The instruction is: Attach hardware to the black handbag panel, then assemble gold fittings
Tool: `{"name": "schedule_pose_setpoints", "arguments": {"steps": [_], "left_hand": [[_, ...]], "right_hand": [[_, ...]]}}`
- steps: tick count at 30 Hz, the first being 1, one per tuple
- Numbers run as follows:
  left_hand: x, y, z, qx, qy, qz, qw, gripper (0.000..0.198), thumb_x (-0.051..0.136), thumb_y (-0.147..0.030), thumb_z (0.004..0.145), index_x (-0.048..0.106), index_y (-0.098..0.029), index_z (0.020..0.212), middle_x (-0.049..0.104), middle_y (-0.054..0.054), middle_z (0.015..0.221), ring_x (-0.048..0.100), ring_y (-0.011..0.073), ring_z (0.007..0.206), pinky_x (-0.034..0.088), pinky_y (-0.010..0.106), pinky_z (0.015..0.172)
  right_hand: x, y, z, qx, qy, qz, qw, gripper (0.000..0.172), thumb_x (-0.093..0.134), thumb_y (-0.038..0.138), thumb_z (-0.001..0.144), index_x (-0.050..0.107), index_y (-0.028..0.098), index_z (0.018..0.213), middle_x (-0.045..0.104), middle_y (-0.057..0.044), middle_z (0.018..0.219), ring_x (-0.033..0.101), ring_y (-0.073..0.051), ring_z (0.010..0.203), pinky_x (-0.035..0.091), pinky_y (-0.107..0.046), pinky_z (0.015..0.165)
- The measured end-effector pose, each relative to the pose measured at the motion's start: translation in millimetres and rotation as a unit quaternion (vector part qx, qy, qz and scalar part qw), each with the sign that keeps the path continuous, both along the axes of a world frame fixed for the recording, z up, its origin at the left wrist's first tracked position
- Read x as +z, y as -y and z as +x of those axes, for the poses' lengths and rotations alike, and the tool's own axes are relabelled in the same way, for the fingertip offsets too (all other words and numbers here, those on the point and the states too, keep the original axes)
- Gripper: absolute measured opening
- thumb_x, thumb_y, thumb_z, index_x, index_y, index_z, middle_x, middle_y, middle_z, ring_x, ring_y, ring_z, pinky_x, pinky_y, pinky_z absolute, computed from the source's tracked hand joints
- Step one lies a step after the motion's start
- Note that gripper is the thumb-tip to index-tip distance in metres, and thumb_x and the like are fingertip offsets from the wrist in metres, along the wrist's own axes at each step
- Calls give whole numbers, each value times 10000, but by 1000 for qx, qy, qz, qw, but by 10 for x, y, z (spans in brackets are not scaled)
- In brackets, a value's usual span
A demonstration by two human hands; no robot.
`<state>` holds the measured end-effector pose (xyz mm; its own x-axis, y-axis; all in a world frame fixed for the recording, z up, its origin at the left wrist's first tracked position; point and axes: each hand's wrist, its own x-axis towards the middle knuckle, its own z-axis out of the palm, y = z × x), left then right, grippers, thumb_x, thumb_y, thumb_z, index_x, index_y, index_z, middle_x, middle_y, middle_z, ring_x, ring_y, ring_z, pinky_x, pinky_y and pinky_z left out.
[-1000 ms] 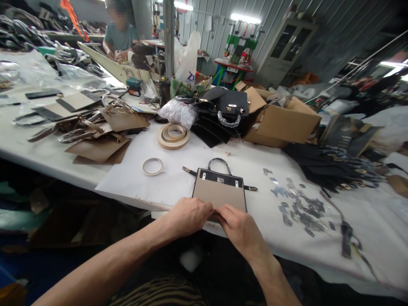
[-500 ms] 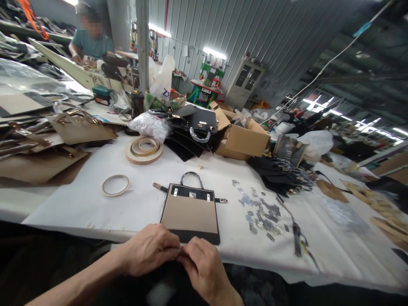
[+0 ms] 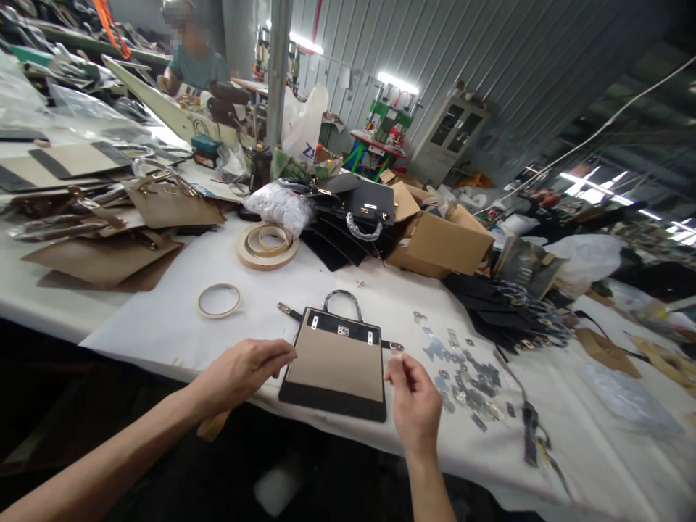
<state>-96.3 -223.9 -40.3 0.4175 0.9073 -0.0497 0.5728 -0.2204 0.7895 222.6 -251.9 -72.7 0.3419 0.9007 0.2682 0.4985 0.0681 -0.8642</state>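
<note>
A beige-and-black handbag panel (image 3: 337,362) lies flat on the white-covered table, with a plastic-wrapped handle (image 3: 344,296) at its top. Metal plates and a lock fitting (image 3: 343,330) sit on its black band, and buckled straps stick out at both sides. My left hand (image 3: 255,366) hovers by the panel's left edge, fingers pressed together; what they hold, if anything, is too small to make out. Beside the right edge, my right hand (image 3: 416,395) has thumb and forefinger pinched, on something I cannot make out. Small metal plates (image 3: 470,377) lie scattered to its right.
Tape rolls (image 3: 266,246) and a single tape ring (image 3: 218,300) lie to the left, near stacked brown bag pieces (image 3: 109,254). A cardboard box (image 3: 440,239) and black bag parts (image 3: 500,304) stand behind. A person (image 3: 196,61) sits at the far left.
My hands were together at the panel's lower edge; now they are apart, one at each side. The view has shifted, so the table's things appear further right or left in place.
</note>
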Motion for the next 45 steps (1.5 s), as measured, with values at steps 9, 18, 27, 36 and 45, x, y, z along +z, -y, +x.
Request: {"name": "schedule_pose_setpoints", "arguments": {"steps": [9, 18, 27, 36, 45], "left_hand": [[-297, 9, 332, -61, 31, 17, 998, 338, 398, -421, 1062, 708, -303, 1128, 761, -4, 1040, 714, 177, 916, 484, 225, 790], [-495, -111, 439, -34, 26, -2, 999, 252, 505, -353, 999, 741, -270, 1017, 777, 10, 981, 720, 195, 917, 502, 230, 807], [-589, -64, 452, -29, 34, 29, 999, 249, 500, -344, 1004, 736, -270, 1027, 778, 28, 984, 729, 212, 919, 516, 266, 818], [-624, -49, 447, -27, 34, 35, 998, 217, 514, -322, 1007, 724, -276, 1034, 769, 11, 969, 724, 195, 909, 507, 256, 828], [-635, -19, 449, -28, 25, 48, 998, 219, 506, -317, 1008, 718, -268, 1033, 770, 20, 966, 726, 200, 910, 512, 257, 827]], "right_hand": [[-588, -771, 224, -24, -197, -68, 978, 672, 799, 588, 767, 620, 164, 1256, 780, -57, 833, 727, -227, 815, 552, -333, 765], [-724, -868, 151, -78, -213, -56, 972, 429, 813, 557, 688, 790, 163, 856, 604, -134, 1434, 601, -308, 1268, 477, -390, 1059], [-783, -866, 147, -79, -174, -84, 978, 367, 796, 524, 732, 805, 178, 854, 614, -120, 1420, 575, -300, 1297, 428, -402, 1108], [-767, -860, 158, -74, -180, -78, 978, 350, 794, 507, 731, 820, 186, 868, 633, -118, 1396, 606, -299, 1259, 464, -403, 1069], [-786, -862, 151, -77, -164, -77, 981, 352, 796, 508, 730, 822, 191, 880, 640, -114, 1378, 611, -295, 1234, 450, -413, 1081]]}}
